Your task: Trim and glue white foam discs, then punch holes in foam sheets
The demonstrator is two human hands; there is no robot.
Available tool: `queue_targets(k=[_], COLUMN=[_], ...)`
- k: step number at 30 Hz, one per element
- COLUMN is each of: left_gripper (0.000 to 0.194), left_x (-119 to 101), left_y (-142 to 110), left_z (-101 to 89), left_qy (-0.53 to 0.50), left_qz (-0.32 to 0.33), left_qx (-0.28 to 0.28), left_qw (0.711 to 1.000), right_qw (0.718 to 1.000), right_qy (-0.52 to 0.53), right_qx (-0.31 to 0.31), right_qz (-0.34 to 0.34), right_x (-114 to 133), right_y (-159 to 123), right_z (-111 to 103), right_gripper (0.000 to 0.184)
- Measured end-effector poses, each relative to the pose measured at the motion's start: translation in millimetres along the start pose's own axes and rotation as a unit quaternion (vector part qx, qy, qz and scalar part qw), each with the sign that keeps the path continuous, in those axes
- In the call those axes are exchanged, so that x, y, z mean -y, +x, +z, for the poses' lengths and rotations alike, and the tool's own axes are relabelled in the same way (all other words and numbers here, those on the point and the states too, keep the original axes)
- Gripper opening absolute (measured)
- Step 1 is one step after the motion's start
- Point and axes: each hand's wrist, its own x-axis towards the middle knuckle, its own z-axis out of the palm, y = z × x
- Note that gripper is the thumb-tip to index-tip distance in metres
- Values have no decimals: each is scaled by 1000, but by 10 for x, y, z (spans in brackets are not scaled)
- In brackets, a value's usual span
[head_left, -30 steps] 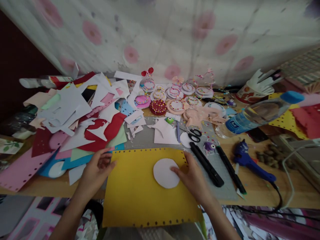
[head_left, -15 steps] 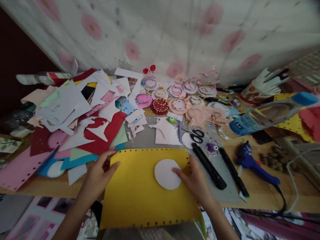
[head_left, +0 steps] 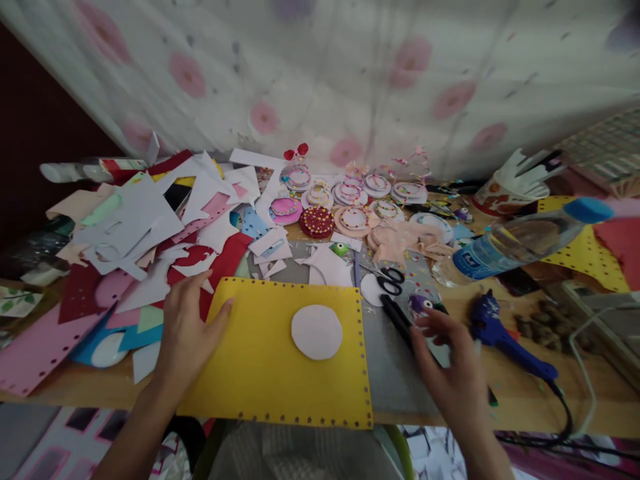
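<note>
— Edges first: where to look?
— At the yellow sheet (head_left: 265,373), flat at the front of the desk (head_left: 520,397), near edge right along the desk's front, right edge over the grey mat (head_left: 395,387).
— Room for moving?
— Tight on the left: paper scraps (head_left: 133,220) heaped close beside the left hand (head_left: 187,327). Just beyond the far edge, cut white paper (head_left: 330,270); farther right, scissors (head_left: 390,281). Between sheet and right hand (head_left: 457,367), a strip of mat showing.
— Fingers?
— On the left, spread loose, thumb over the sheet's left part. On the right, half curled above the black cutter (head_left: 397,317), near a purple figure (head_left: 419,304); grasping or not, impossible to tell.
— And the sheet's look?
— Plain, strong yellow, with small dark punched shapes along far, right and near edges. On top, right of middle, a white paper disc (head_left: 317,331), lying flat.
</note>
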Motion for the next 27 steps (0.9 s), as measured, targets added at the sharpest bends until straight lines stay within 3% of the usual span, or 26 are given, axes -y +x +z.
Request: queue_targets(k=[2,4,7,9,11,17,21,27], left_gripper=[47,50,68,85,89,71,76,90], left_x=[-127,-282,-499,-602,-664,-725,-773,-796], left_y=[-105,-229,-386,-445,-472,-534,-594,-607], left_z=[59,166,393,549,676,817,847,867], left_qy=[-3,-33,-42,-34,-26,-30,-43,-75], left_qz=[63,125,208,243,262,265,241,201], left_qx=[32,117,241,268,258,205,180,150], left_qw=[997,985,947,932,930,942,953,965], right_qw=[998,991,976,969,967,971,970,970], right_qy=[-59,-128,-216,-246,-253,-221,-211,-213], right_qx=[-21,-28,-14,-1,14,27,50,70], right_qz=[8,14,27,33,41,87,113,91], right_x=[-161,-327,-559,-693,-800,-958,-992,-986], right_y=[4,3,-3,-9,-12,18,49,75], right_z=[-222,-396,-529,-543,-528,-482,-466,-470], right_gripper=[31,31,36,41,44,44,40,38])
